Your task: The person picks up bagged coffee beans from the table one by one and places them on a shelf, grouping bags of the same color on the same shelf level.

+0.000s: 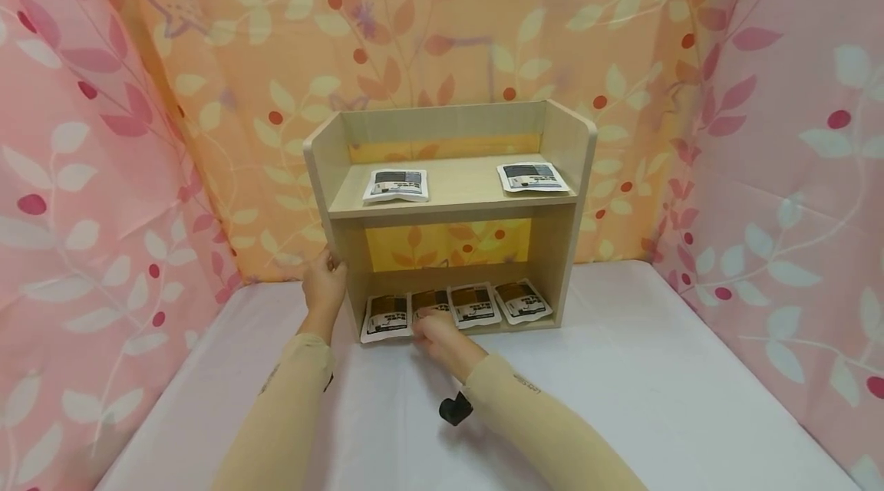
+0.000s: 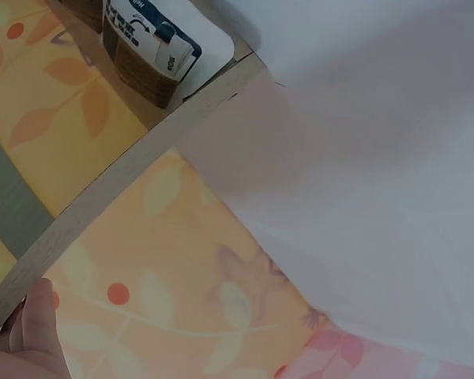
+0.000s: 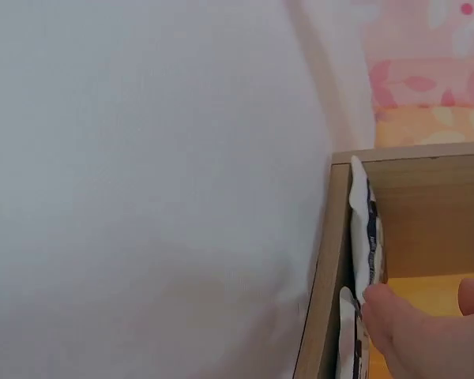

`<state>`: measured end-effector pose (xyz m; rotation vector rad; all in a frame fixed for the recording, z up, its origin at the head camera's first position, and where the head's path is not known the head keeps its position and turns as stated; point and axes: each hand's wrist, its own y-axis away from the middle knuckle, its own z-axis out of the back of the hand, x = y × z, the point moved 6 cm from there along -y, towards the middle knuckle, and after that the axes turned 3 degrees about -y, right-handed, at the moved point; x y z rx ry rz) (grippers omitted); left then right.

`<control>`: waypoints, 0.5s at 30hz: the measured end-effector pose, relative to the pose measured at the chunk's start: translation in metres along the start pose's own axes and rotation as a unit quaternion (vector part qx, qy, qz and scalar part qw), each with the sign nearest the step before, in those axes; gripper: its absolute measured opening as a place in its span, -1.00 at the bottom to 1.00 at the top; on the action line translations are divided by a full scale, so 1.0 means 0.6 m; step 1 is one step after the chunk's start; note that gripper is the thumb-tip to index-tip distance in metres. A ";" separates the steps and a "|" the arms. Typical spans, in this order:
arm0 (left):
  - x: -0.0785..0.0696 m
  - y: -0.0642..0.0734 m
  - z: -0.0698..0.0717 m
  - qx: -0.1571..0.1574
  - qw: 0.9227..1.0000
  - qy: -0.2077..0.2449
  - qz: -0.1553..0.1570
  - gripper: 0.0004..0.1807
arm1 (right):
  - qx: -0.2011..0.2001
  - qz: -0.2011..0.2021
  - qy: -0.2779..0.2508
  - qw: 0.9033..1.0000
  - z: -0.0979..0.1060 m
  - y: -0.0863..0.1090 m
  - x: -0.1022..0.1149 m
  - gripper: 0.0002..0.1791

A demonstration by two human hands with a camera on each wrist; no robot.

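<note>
My left hand (image 1: 324,288) grips the front edge of the left side panel of a pale wooden two-tier shelf (image 1: 456,205). The left wrist view shows that hand (image 2: 31,335) at the panel's edge (image 2: 134,178). On the lower tier my right hand (image 1: 440,336) is at the second pouch from the left (image 1: 430,299), covering its lower part. Its fingertips (image 3: 375,298) come right at the pouches' edges in the right wrist view, thumb spread apart. Beside it lean a left pouch (image 1: 387,316), a third pouch (image 1: 474,304) and a right-end pouch (image 1: 522,301), all white with brown printing.
On the upper tier lie a left flat pouch (image 1: 397,185) and a right flat pouch (image 1: 532,177). The shelf stands on a white-covered table (image 1: 621,368), with an orange leaf-patterned cloth (image 1: 428,38) behind and pink cloths at both sides. A black strap (image 1: 456,408) hangs at my right wrist.
</note>
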<state>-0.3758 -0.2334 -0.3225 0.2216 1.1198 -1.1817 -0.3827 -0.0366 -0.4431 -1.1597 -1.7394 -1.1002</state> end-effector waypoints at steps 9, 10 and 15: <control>0.014 0.019 0.007 0.081 0.996 -0.037 0.000 -0.63 | 0.003 0.012 0.041 0.999 0.057 0.041 0.034 -0.42; 0.017 0.026 0.009 0.100 0.994 -0.034 -0.001 -0.58 | 0.001 0.023 0.059 0.998 0.068 0.046 0.040 -0.42; 0.037 0.064 0.019 0.164 0.986 -0.025 -0.017 -0.47 | -0.019 0.081 0.149 0.985 0.130 0.068 0.082 -0.42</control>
